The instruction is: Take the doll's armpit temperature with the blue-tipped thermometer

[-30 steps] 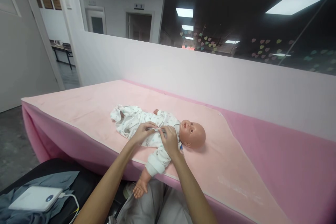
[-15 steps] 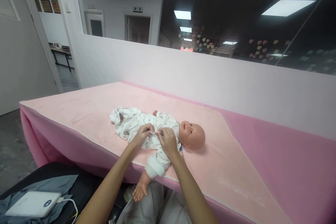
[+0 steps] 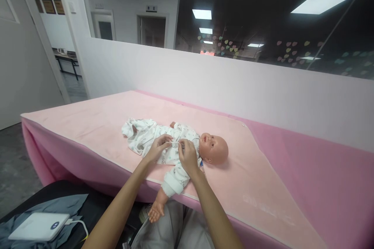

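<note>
A baby doll lies on its back on the pink-covered table, head to the right, dressed in a white printed baby outfit. Over its chest, my left hand pinches one end of a thin white tie string of the outfit. The fingers of my right hand are closed on the string's other side, close to the doll's neck. The string runs nearly straight between my fingertips; any knot in it is too small to make out. One doll arm hangs over the table's near edge.
Pale pink padding covers the table, with a darker pink cloth at the right. A white wall with a window runs behind. At the lower left, a white power bank with a cable lies on grey cloth.
My hands have moved slightly apart, and the string between them now looks straighter. The doll has stayed in place.
</note>
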`<state>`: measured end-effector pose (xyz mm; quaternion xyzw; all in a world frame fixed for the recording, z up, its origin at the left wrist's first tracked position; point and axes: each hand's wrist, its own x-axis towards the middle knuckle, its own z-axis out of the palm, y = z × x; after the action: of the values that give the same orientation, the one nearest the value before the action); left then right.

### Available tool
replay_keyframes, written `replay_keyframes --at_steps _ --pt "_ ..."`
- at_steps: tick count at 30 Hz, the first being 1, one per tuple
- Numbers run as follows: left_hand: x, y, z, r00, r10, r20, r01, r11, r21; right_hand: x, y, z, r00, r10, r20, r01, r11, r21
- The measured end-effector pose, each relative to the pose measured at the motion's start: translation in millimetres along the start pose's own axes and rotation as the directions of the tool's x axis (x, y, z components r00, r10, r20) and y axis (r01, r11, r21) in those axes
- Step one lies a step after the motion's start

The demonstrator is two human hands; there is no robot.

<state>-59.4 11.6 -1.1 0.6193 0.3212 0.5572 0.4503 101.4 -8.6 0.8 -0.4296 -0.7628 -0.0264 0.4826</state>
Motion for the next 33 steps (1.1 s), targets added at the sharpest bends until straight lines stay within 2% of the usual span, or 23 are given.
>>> replay_keyframes --at_steps 11,18,26,30,33 --pt "0 0 1.1 0.998 0.055 0.005 -0.055 0.984 0.172 0 0 0 0.998 0.041 -0.056 -0.044 0.998 -0.046" --pt "-3 2 5.0 0.987 0.157 -0.015 -0.141 0.921 0.363 -1 -1 0 0.992 0.073 -0.100 -0.087 0.985 -0.148" --pt "-6 2 8.2 0.980 0.196 -0.041 -0.159 0.885 0.437 2 6 -3 0.990 0.102 -0.094 -0.124 0.955 -0.269" --pt "-14 9 11.4 0.961 0.271 -0.052 -0.193 0.797 0.572 0 7 -4 0.995 0.062 -0.076 -0.086 0.921 -0.381" --pt "-18 11 6.0 0.951 0.297 -0.084 -0.169 0.731 0.661 -1 7 -7 0.998 0.032 -0.047 -0.050 0.893 -0.447"
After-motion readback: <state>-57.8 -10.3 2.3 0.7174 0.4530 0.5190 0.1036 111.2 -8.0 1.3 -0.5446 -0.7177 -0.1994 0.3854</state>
